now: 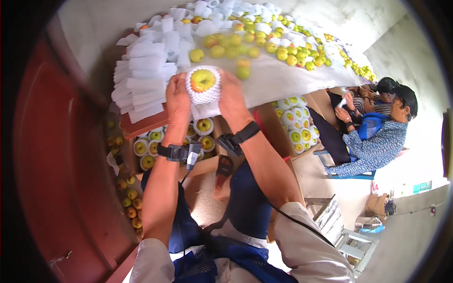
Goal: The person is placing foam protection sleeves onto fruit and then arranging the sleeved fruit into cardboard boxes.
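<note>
My left hand and my right hand hold one yellow-green apple between them at the table's near edge. A white foam net sleeve wraps its sides, leaving the top with the stem hollow bare. My fingers curl round the sleeve from both sides, and their tips are partly hidden behind it. Just left of my left hand lie stacked flat foam sleeves. Past my hands, loose apples spread over the white-covered table. Under my forearms stands a cardboard box with netted apples in it.
Another cardboard box of netted apples stands to the right. Beyond it a person in a patterned blue top sits at the table, with another behind. Loose apples lie low at left beside a red panel. A worn stool stands lower right.
</note>
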